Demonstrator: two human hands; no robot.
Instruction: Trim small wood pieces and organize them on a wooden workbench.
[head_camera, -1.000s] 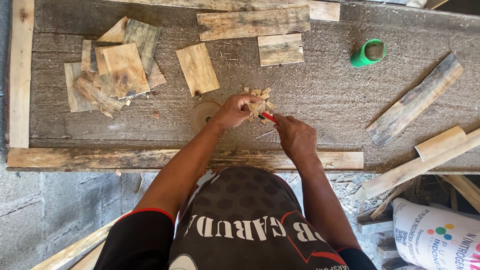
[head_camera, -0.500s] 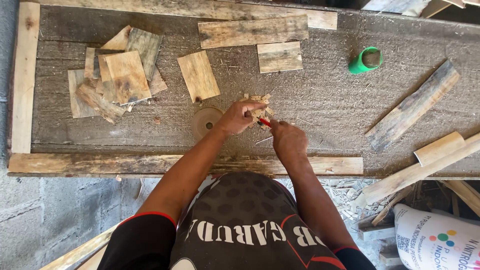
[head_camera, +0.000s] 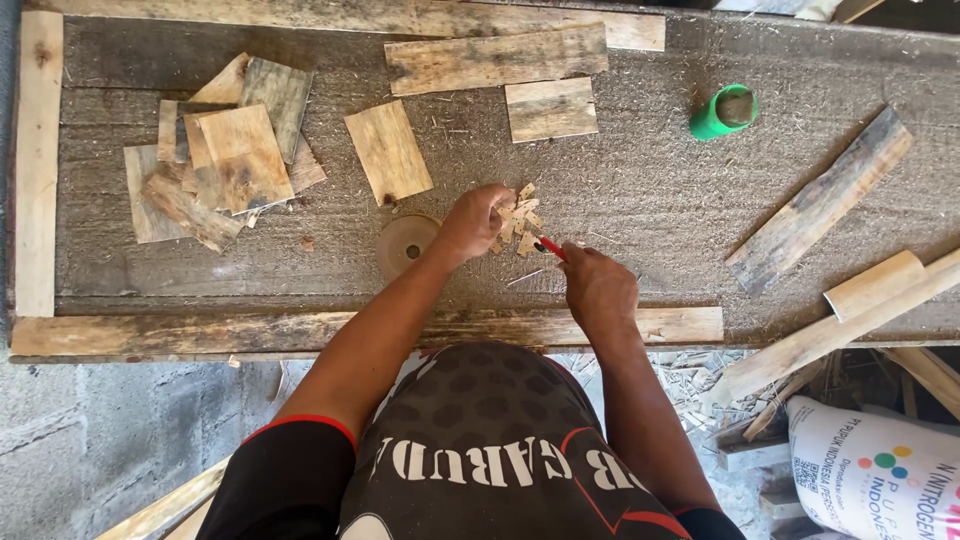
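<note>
My left hand (head_camera: 472, 222) is closed around a small bundle of thin light wood pieces (head_camera: 520, 222) held just above the grey worktable (head_camera: 640, 180). My right hand (head_camera: 597, 288) grips a red-handled tool (head_camera: 549, 247) whose tip touches the bundle from the lower right. A round wooden disc (head_camera: 405, 243) with a centre hole lies flat just left of my left wrist. My forearms reach up from the bottom of the head view.
A pile of flat wood offcuts (head_camera: 215, 165) lies at the left, single boards (head_camera: 388, 150) (head_camera: 550, 108) (head_camera: 495, 58) behind my hands. A green roll of tape (head_camera: 723, 112) stands at the back right. Planks (head_camera: 820, 200) (head_camera: 870, 285) and a printed sack (head_camera: 880, 480) sit right.
The view has shifted slightly. My hands stay together over the same spot, the right hand working the red tool against the wood bundle with small movements.
</note>
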